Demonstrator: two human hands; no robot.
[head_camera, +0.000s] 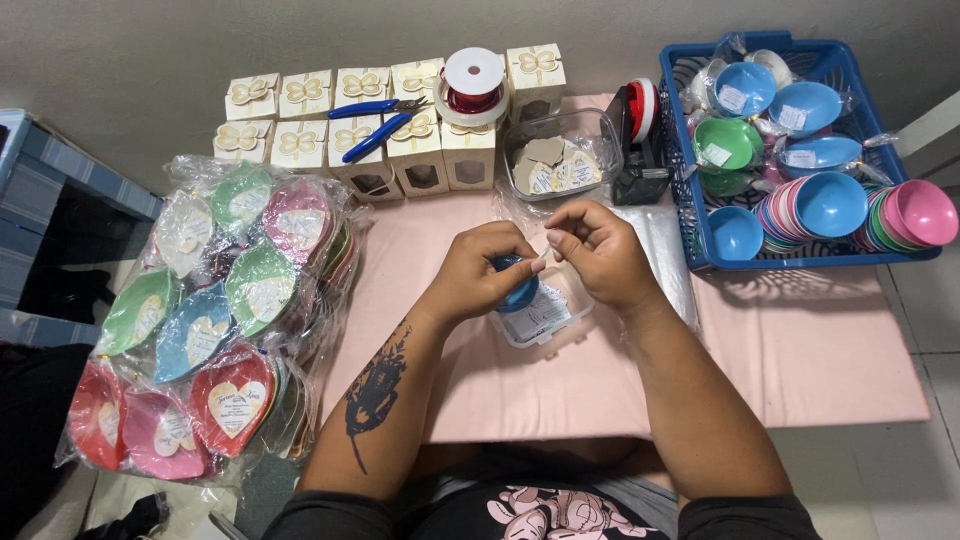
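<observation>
Over the middle of the pink-covered counter (800, 370), toward its near edge, the person holds a small blue bowl (518, 290) in the left hand (478, 278), fingers curled closed around it from the left and top so that only part of the blue shows. The right hand (600, 255) is pinched shut just beside it, thumb and forefinger nipping something thin and pale at the bowl's upper right; it is too small to tell whether that is wrap, tie or tape. Directly under the hands sits a clear plastic box (540, 322) holding printed cards. To my eye the step is a fiddly closing or fastening at the bowl's rim, and it goes best if the left hand keeps the bowl steady and low over the box while the right hand does all the fine pulling, with the pinch kept close to the rim so the thin piece does not slip or tear. At the far edge stand small white gift boxes (300, 120) with blue-handled pliers (378, 120) lying across them, a spool of red ribbon (471, 88), a clear tub of heart-shaped tags (557, 160) and a tape dispenser (640, 135). A blue basket (800, 55) of coloured bowls sits at the right far corner, and a clear bag of wrapped heart dishes (215, 320) lies off the left edge.
</observation>
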